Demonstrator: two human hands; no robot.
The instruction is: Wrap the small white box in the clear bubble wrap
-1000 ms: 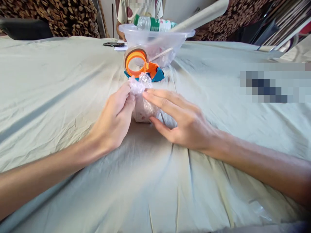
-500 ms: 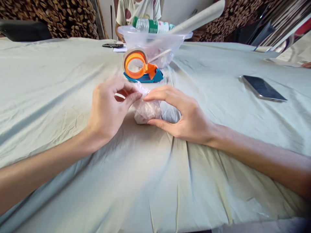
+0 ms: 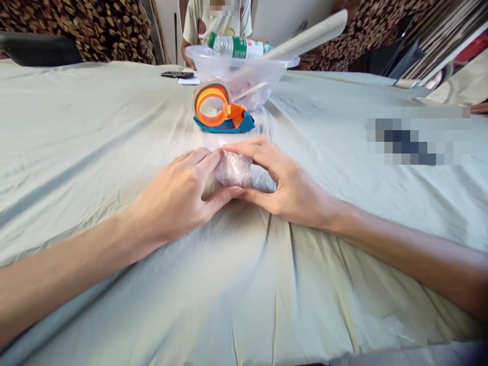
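Note:
A small bundle wrapped in bubble wrap (image 3: 233,170) rests on the pale green cloth in the middle of the table. My left hand (image 3: 179,195) wraps round its left side, thumb under the front and fingers over the top. My right hand (image 3: 284,180) grips its right side, fingers curled over the top and thumb at the base. What is inside the wrap cannot be made out. Just behind the bundle stands an orange and blue tape dispenser (image 3: 219,108) holding a brown tape roll.
A clear plastic bowl (image 3: 244,68) sits behind the dispenser, with a water bottle (image 3: 234,47) and a paper roll (image 3: 305,36) beyond it. A black phone (image 3: 176,74) lies at the far side, where another person sits. The cloth (image 3: 95,132) is wrinkled.
The loose top of the bubble wrap has been pressed down. My left hand dropped from pinching it to wrapping the bundle's left side. My right hand's fingers curled over the top.

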